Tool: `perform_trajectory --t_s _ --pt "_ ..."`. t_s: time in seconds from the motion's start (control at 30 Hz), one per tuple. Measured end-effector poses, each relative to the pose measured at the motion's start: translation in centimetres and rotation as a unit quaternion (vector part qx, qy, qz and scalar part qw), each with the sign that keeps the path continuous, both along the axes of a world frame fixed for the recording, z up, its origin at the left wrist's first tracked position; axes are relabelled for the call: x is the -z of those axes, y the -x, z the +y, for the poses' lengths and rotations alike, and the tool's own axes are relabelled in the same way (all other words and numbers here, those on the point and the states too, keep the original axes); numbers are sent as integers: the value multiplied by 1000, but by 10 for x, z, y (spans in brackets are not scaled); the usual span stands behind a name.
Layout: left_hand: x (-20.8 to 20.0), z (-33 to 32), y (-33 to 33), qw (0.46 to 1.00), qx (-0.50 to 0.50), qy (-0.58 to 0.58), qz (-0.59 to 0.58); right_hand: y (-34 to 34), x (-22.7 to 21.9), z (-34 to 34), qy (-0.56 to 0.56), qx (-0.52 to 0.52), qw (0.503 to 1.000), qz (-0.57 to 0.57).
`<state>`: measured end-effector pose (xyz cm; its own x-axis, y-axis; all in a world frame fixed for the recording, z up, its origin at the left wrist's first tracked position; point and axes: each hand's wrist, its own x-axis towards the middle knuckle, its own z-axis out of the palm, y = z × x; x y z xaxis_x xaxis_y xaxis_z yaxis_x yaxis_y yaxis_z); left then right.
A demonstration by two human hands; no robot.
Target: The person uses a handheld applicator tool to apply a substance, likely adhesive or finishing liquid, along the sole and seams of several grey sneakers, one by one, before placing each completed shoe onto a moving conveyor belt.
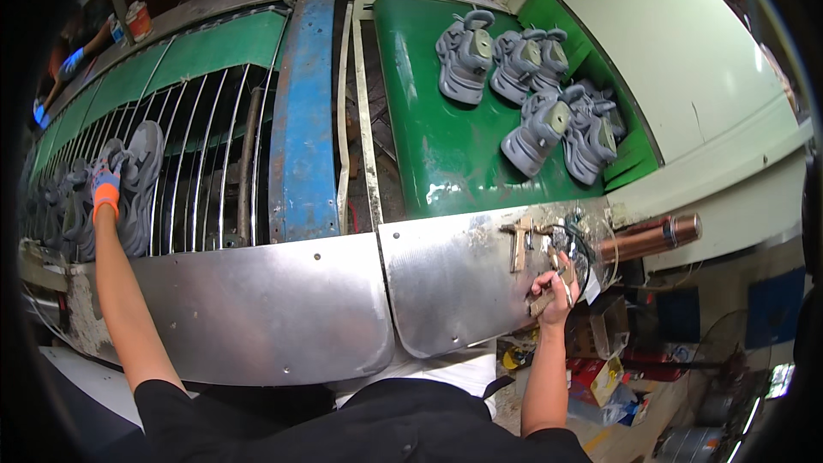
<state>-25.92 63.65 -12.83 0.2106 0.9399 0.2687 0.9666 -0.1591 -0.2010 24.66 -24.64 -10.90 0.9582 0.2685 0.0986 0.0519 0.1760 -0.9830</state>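
At the far left my left hand [106, 186], in a grey and orange glove, is closed on a grey shoe [112, 156] among several grey shoes on the metal rods. Its fingertips are partly hidden against the shoe. My bare right hand [555, 289] is at the right end of the metal ledge, its fingers curled round a brown, stained stick-like tool [540, 304]. The tool's exact kind cannot be made out. Beside that hand lie a brown T-shaped piece [518, 243] and a dark cord [583, 244].
Several grey shoes [536, 133] stand on a green belt [420, 129] by the opening of a pale machine housing [677, 60]. A blue beam [304, 120] separates the belt from the rod conveyor [201, 163]. A copper-coloured cylinder [651, 238] juts out at right. Blue-gloved hands [72, 63] of another person show far left.
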Motion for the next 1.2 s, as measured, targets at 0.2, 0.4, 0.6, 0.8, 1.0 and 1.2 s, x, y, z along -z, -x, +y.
perform_trajectory --t_s 0.2,0.4,0.6,0.8,1.0,1.2 --pt "20 -89 17 956 176 52 -229 2 3 -8 10 -4 1000 -29" --pt "-17 -373 6 729 252 325 -547 6 1 -7 -45 -16 999 -16" --pt "-124 -545 -99 720 332 500 -348 10 1 -10 -17 -32 998 -56" --pt "-153 -606 -184 781 614 108 17 10 2 -20 3 -33 998 -55" --pt "-123 -609 -249 714 690 109 51 15 -3 -24 -47 -25 997 -51" --pt "-195 -599 -211 697 643 0 -318 22 -3 -52 25 35 995 -95"
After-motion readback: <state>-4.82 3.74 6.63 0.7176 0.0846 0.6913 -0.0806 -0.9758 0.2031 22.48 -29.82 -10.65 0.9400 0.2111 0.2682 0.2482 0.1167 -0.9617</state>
